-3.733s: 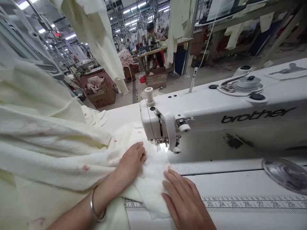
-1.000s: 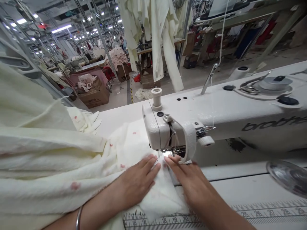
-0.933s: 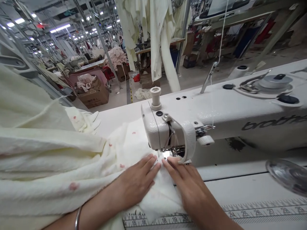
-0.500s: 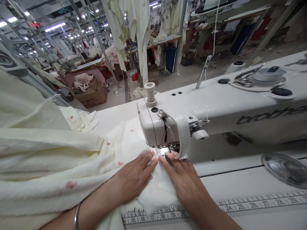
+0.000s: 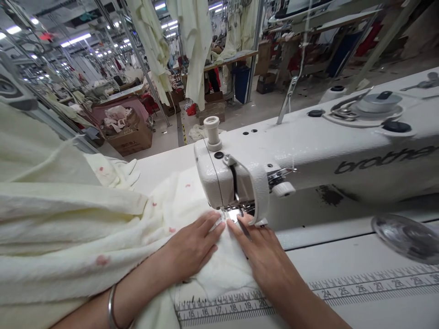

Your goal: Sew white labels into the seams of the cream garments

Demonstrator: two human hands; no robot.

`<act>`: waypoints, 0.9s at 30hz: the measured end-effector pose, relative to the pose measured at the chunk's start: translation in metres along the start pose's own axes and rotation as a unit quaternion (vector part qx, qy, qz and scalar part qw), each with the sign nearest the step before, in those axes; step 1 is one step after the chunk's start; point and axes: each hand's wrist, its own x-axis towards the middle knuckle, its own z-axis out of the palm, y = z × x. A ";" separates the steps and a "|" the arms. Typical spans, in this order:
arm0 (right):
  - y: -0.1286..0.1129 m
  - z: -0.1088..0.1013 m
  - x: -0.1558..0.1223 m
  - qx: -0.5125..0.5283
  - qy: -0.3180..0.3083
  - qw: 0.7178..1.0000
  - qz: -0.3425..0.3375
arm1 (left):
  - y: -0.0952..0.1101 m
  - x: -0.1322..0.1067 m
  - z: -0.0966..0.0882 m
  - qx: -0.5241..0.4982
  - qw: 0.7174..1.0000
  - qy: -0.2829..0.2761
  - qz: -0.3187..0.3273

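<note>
Cream spotted fabric (image 5: 224,269) is pressed down by both hands, flat and open, the left hand (image 5: 192,246) and right hand (image 5: 259,256) almost touching beside the needle of the Brother sewing machine (image 5: 308,153); its near edge overlaps the printed ruler (image 5: 370,285) on the tabletop (image 5: 325,260).

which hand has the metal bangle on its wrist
The left hand, pressing on the cream fabric, wears the silver bangle; the right hand has a bare wrist.

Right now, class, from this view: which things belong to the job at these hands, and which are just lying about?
Belonging to the job:
left hand, flat on the cream cloth
right hand, also on the cloth
sewing machine

Just lying about:
cardboard box
cream garments, hanging behind
</note>
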 end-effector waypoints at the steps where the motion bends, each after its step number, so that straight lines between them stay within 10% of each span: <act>1: 0.000 0.000 0.000 -0.003 0.004 1.000 0.002 | -0.001 0.000 0.000 -0.002 1.000 0.000 -0.001; 22: -0.023 -0.008 -0.003 0.018 -0.011 1.000 -0.011 | -0.021 0.007 0.010 -0.023 0.997 0.065 -0.029; 27: -0.042 -0.008 -0.010 0.022 -0.007 0.998 -0.054 | -0.011 -0.030 0.007 0.070 0.983 0.135 -0.106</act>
